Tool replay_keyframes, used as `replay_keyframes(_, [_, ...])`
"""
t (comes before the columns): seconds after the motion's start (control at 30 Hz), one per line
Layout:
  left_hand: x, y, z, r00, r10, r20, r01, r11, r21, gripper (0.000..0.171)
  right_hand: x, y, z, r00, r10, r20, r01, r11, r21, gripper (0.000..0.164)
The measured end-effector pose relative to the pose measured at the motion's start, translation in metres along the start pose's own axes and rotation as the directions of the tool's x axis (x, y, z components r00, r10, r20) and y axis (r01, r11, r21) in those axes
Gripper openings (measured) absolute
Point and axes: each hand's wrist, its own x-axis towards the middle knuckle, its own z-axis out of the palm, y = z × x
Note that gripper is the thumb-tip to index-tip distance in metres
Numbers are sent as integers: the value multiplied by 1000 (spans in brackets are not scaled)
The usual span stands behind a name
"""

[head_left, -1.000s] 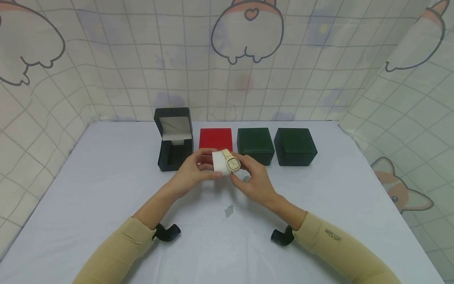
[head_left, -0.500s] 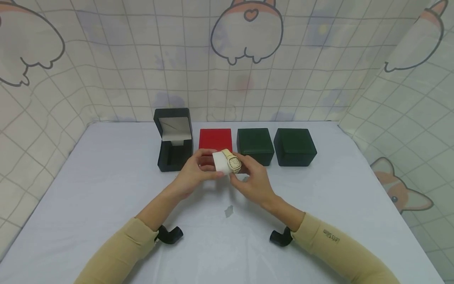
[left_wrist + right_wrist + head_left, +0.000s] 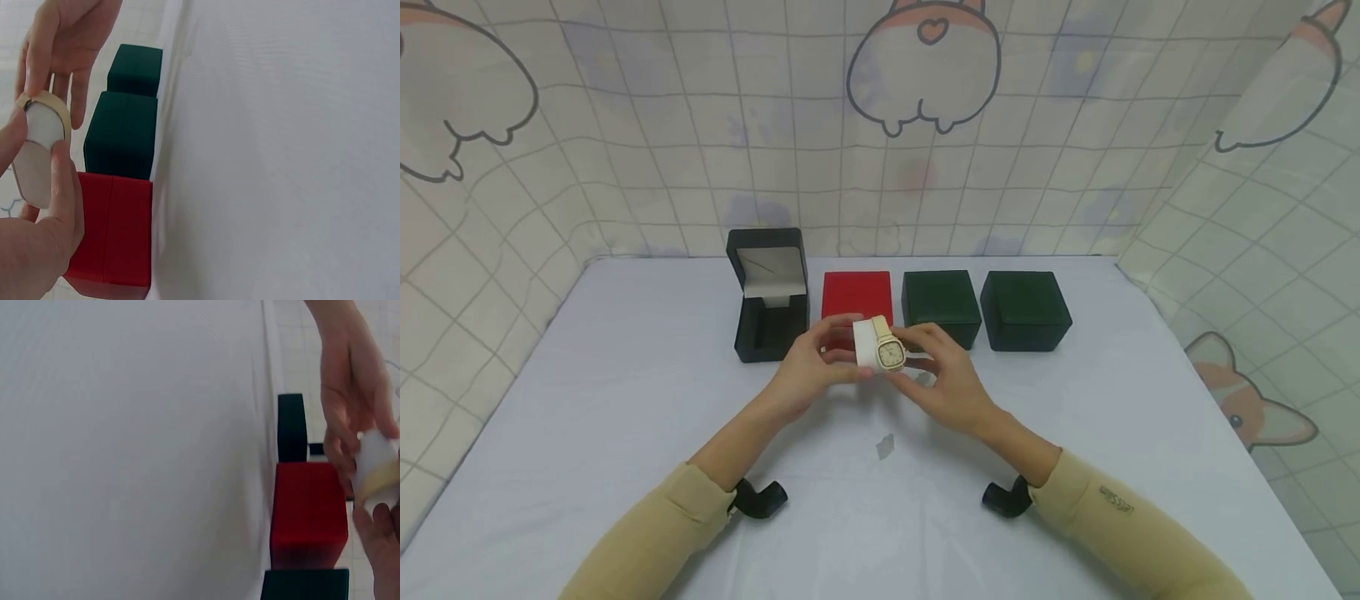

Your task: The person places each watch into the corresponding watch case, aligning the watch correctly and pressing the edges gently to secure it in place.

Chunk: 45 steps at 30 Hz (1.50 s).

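A wristwatch (image 3: 891,353) with a pale gold strap sits round a white watch cushion (image 3: 863,345), held above the table in front of the red box. My left hand (image 3: 801,367) grips the cushion from the left, thumb on the near side and fingers behind. On the right, my right hand (image 3: 951,385) has its thumb and fingertips at the watch's edge. The left wrist view shows the cushion's end (image 3: 34,165) between my left fingers, and the strap (image 3: 53,100) under a fingertip of my right hand. In the right wrist view the strap (image 3: 380,478) crosses the cushion, partly cut off.
An open black watch box (image 3: 771,325) with a pale lid lining stands at the back left. Beside it are a closed red box (image 3: 857,293) and two closed dark green boxes (image 3: 940,296). A grey patch (image 3: 885,447) marks the white tablecloth.
The watch and cushion have turned slightly, bringing the dial a little lower. My right hand has shifted slightly to the right; my left hand keeps its grip on the cushion.
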Motion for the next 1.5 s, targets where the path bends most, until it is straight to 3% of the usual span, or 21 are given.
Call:
replay_keyframes(0.13, [-3, 0, -1, 998, 15, 67, -16, 1000, 14, 72, 1, 5, -13, 993, 53, 104, -66, 989, 129, 66])
replay_keyframes(0.3, [-4, 0, -1, 988, 55, 146, -62, 997, 43, 75, 3, 10, -25, 963, 117, 242, -163, 970, 180, 82])
replay_keyframes(0.53, [-5, 0, 0, 980, 65, 189, -79, 994, 72, 77, 2, 14, -30, 940, 106, 325, -201, 941, 273, 78])
replay_keyframes(0.83, [-8, 3, -1, 975, 44, 218, -64, 995, 83, 77, 1, 16, -33, 927, 112, 357, -233, 919, 318, 79])
replay_keyframes(1.5, [-10, -2, 6, 983, 54, 173, -65, 996, 59, 75, -2, 19, -22, 939, 134, 315, -233, 925, 301, 77])
